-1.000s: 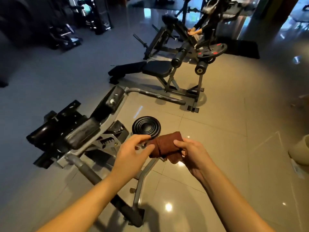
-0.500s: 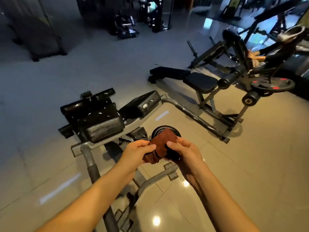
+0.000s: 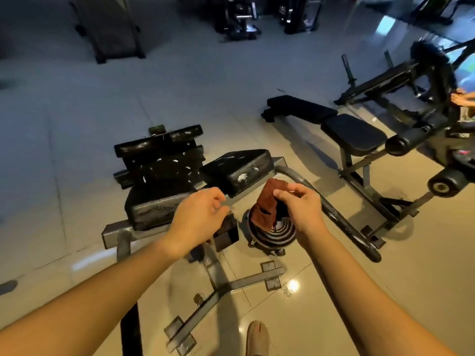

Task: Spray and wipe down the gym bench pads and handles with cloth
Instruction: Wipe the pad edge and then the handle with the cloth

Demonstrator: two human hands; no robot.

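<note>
The left hand [image 3: 198, 214] has let go of the cloth [image 3: 264, 206] and now hovers above the near edge of the worn black bench pad [image 3: 154, 204], its fingers loosely curled, apart and holding nothing. To its right, the right hand [image 3: 300, 209] alone pinches the brown cloth's top; the cloth dangles over a black weight plate [image 3: 270, 236] on the floor [image 3: 77, 176]. A second bench [image 3: 352, 132] stands farther right.

The glossy tiled floor [image 3: 77, 188] carries a worn black bench [image 3: 159, 206] on a grey frame, a black plate [image 3: 270, 237] just beside it, and a second bench [image 3: 354, 132] further right.
</note>
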